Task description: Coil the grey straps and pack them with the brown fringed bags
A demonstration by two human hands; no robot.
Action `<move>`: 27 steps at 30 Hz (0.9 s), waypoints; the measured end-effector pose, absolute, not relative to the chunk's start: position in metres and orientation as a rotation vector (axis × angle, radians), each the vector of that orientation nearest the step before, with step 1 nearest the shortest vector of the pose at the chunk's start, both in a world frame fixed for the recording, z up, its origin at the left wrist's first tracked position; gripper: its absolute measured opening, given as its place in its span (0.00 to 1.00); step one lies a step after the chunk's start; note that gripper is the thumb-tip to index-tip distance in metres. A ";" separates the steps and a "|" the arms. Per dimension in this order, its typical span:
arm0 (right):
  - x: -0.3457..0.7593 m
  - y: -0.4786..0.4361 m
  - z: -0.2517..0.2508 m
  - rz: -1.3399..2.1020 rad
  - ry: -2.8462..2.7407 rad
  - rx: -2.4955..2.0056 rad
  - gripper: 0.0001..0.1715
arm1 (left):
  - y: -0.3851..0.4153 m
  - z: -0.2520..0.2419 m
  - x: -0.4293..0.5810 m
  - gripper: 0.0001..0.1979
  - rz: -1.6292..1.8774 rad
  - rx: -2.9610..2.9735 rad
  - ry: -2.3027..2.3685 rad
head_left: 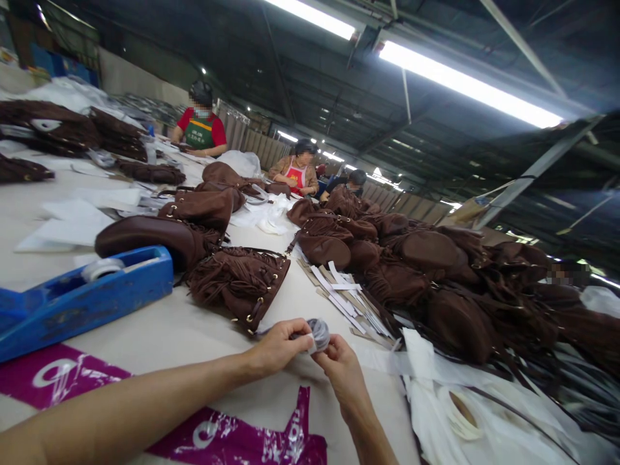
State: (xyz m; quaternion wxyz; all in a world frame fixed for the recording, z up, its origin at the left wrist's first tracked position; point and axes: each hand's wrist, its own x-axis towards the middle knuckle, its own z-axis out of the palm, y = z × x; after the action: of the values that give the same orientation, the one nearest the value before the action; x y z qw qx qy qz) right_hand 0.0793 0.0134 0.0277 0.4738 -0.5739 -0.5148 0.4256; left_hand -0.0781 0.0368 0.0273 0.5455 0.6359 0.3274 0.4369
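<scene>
A small grey coiled bundle (320, 334) with a shiny, see-through look is pinched between my two hands over the table. My left hand (281, 349) grips its left side, thumb and fingers closed, with a bit of white at the thumb tip. From the right, the fingertips of my right hand (341, 371) close on its lower edge. Whether the coil is a wrapped strap or something else I cannot make out. Just beyond my hands lies a dark brown fringed bag (242, 284) with gold eyelets, on its side.
A blue tape dispenser (87, 297) stands at left beside purple printed plastic (242, 436). Brown bags (431, 252) are heaped at right, near paper strips (346, 297) and a white roll (460, 413). Co-workers (201, 126) sit farther along the table.
</scene>
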 end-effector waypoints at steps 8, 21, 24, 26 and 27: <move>0.076 0.000 0.036 1.063 -1.127 -1.425 0.11 | 0.023 0.034 -0.074 0.07 1.099 1.716 0.835; 0.085 -0.011 -0.014 1.667 -0.710 -0.855 0.21 | 0.019 0.036 -0.081 0.20 1.008 1.692 0.858; 0.090 -0.004 -0.023 1.737 -0.734 -0.877 0.21 | 0.023 0.030 -0.082 0.19 0.932 1.632 0.817; 0.091 -0.001 -0.024 1.771 -0.773 -0.909 0.22 | 0.025 0.025 -0.081 0.18 0.944 1.687 0.809; 0.091 0.001 -0.023 1.775 -0.800 -0.934 0.22 | 0.025 0.023 -0.080 0.17 0.962 1.732 0.820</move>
State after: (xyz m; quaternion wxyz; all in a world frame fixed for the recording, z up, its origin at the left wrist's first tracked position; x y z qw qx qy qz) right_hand 0.0905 0.0008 -0.0231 0.4714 -0.3815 -0.3266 0.7250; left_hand -0.0801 0.0252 0.0230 0.4781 0.7095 0.3358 0.3940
